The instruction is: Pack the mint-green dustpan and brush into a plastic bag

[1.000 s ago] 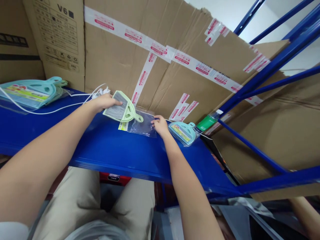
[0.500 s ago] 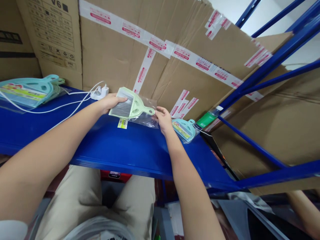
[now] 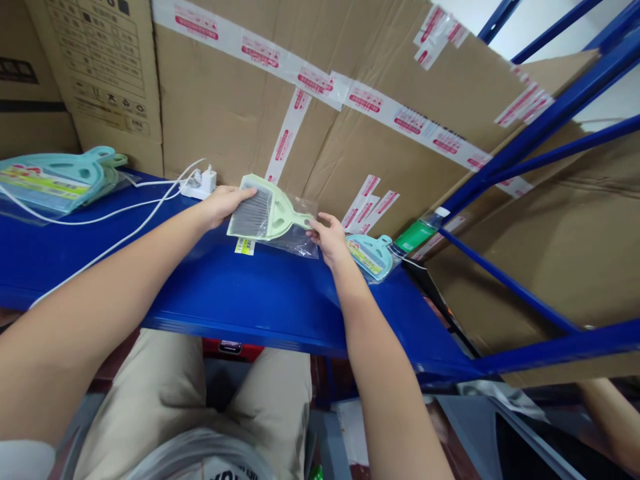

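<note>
A light green dustpan and brush set (image 3: 274,212), its grey bristles facing up, is held just above the blue shelf. My left hand (image 3: 225,203) grips the pan's left edge, thumb on top. At the other end my right hand (image 3: 327,235) pinches the handle tip. A clear plastic bag (image 3: 303,247) lies under and around the handle; whether the right fingers also hold it, I cannot tell. Below the set shows a small yellow-green label card (image 3: 245,247). Right of my right hand lies a bagged blue dustpan set (image 3: 373,255).
The blue shelf (image 3: 240,300) runs across, with cardboard boxes (image 3: 240,113) behind it. More blue dustpan sets (image 3: 60,175) lie at the left, near a white power strip (image 3: 200,185) and its cables. A green-labelled bottle (image 3: 419,233) leans by blue rack bars at right. Another person's arm (image 3: 607,410) shows lower right.
The dustpan set has shifted slightly to the right, and my left hand has moved with it. My right hand stays at the handle tip. The view has tilted a little.
</note>
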### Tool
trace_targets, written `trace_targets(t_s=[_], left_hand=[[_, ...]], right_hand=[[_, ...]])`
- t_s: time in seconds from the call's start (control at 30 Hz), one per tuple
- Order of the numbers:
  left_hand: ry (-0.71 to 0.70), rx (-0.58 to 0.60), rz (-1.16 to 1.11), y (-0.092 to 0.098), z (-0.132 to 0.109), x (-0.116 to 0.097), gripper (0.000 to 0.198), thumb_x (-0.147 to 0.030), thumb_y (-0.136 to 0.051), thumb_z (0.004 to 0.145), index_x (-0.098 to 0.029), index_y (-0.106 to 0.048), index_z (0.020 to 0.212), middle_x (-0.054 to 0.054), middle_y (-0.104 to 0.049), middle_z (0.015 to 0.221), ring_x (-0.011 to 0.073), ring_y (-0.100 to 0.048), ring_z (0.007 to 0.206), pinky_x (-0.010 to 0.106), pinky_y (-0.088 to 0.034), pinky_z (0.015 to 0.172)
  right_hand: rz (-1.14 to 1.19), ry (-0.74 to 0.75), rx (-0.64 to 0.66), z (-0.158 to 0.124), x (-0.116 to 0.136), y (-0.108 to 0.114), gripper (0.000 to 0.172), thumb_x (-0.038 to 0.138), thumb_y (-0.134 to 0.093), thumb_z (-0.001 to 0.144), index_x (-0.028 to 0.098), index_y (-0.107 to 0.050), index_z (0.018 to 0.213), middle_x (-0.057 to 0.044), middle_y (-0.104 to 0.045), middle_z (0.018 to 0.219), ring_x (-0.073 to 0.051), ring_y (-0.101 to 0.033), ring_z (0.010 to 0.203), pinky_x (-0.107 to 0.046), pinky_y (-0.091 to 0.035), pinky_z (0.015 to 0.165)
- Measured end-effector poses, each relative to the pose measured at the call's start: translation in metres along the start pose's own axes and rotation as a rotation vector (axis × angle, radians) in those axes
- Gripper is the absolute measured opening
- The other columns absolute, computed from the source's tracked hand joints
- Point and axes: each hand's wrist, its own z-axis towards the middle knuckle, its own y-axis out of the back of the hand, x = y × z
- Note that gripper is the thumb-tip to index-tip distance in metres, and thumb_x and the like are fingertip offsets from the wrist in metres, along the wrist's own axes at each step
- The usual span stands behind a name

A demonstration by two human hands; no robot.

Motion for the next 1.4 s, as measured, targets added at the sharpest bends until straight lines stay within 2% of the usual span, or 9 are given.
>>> trace_targets(t_s=[0.2, 0.33, 0.47, 0.83, 0.93, 1.03, 1.13, 1.23, 1.4], left_hand=[[-0.036, -0.019, -0.015, 0.006, 0.01, 0.006, 0.017, -0.035, -0.07, 0.082, -0.019, -0.07, 0.075, 0.007, -0.072, 0.077, 0.02, -0.071, 0.079, 0.029, -0.056, 0.069], [-0.021, -0.037, -0.075, 0.007, 0.01, 0.007, 0.014, -0.017, -0.073, 0.074, -0.02, -0.06, 0.071, 0.003, -0.068, 0.076, 0.0148, -0.068, 0.071, 0.027, -0.057, 0.07], [0.017, -0.048, -0.159, 0.003, 0.006, 0.005, 0.029, -0.001, -0.069, 0.07, -0.023, -0.05, 0.076, -0.002, -0.063, 0.069, 0.0113, -0.065, 0.064, 0.027, -0.058, 0.072], [0.004, 0.02, -0.064, 0.0, 0.008, 0.008, 0.025, -0.002, -0.071, 0.073, -0.02, -0.055, 0.071, -0.001, -0.058, 0.061, 0.0112, -0.061, 0.06, 0.031, -0.055, 0.076], [-0.073, -0.021, 0.103, 0.005, 0.014, 0.013, 0.018, -0.01, -0.068, 0.077, -0.021, -0.055, 0.072, -0.001, -0.058, 0.06, 0.0155, -0.066, 0.068, 0.033, -0.054, 0.079], [-0.24, -0.035, 0.504, 0.009, 0.016, 0.02, 0.01, -0.02, -0.07, 0.076, -0.02, -0.061, 0.08, 0.005, -0.068, 0.075, 0.0259, -0.072, 0.091, 0.037, -0.052, 0.087], [-0.287, 0.118, 0.889, 0.008, 0.011, 0.028, 0.034, -0.033, -0.074, 0.073, -0.016, -0.067, 0.102, 0.017, -0.074, 0.111, 0.035, -0.067, 0.113, 0.039, -0.049, 0.096], [-0.265, 0.21, 1.1, 0.002, 0.007, 0.035, 0.061, -0.047, -0.067, 0.079, -0.014, -0.059, 0.13, 0.023, -0.062, 0.138, 0.0393, -0.054, 0.133, 0.046, -0.041, 0.107], [-0.309, 0.245, 1.203, -0.004, 0.009, 0.039, 0.08, -0.054, -0.064, 0.079, -0.012, -0.046, 0.145, 0.023, -0.05, 0.152, 0.0389, -0.04, 0.144, 0.048, -0.031, 0.116]], right_hand=[[0.021, -0.017, -0.08, 0.005, 0.004, 0.008, 0.021, 0.01, -0.064, 0.084, 0.02, -0.059, 0.102, 0.003, -0.071, 0.071, -0.01, -0.066, 0.054, -0.017, -0.05, 0.05], [0.065, -0.041, -0.093, 0.006, 0.006, 0.012, 0.011, 0.012, -0.063, 0.086, 0.02, -0.058, 0.093, 0.001, -0.071, 0.071, -0.011, -0.07, 0.058, -0.018, -0.054, 0.054], [0.106, -0.069, -0.129, 0.002, 0.011, 0.013, 0.011, 0.009, -0.058, 0.088, 0.02, -0.055, 0.088, 0.003, -0.068, 0.065, -0.011, -0.07, 0.056, -0.019, -0.057, 0.055], [0.102, -0.026, -0.199, 0.009, 0.008, 0.023, 0.014, 0.008, -0.057, 0.086, 0.021, -0.051, 0.083, 0.004, -0.064, 0.063, -0.012, -0.068, 0.053, -0.023, -0.061, 0.059], [0.109, -0.032, -0.26, 0.01, 0.01, 0.027, 0.016, 0.007, -0.054, 0.087, 0.021, -0.049, 0.082, 0.006, -0.06, 0.06, -0.01, -0.066, 0.05, -0.021, -0.059, 0.057], [0.092, -0.051, -0.293, 0.01, 0.013, 0.034, 0.018, 0.006, -0.055, 0.086, 0.022, -0.047, 0.079, 0.007, -0.057, 0.058, -0.009, -0.063, 0.046, -0.019, -0.057, 0.052], [0.088, -0.087, -0.34, 0.012, 0.013, 0.042, 0.018, 0.005, -0.051, 0.085, 0.022, -0.047, 0.08, 0.007, -0.056, 0.055, -0.009, -0.061, 0.044, -0.019, -0.056, 0.048], [0.082, -0.09, -0.367, 0.013, 0.01, 0.044, 0.018, 0.006, -0.049, 0.087, 0.022, -0.047, 0.081, 0.007, -0.055, 0.054, -0.009, -0.059, 0.041, -0.019, -0.056, 0.047], [0.068, -0.136, -0.368, 0.009, 0.011, 0.04, 0.018, 0.004, -0.049, 0.088, 0.022, -0.046, 0.082, 0.008, -0.054, 0.054, -0.007, -0.059, 0.041, -0.016, -0.056, 0.048]])
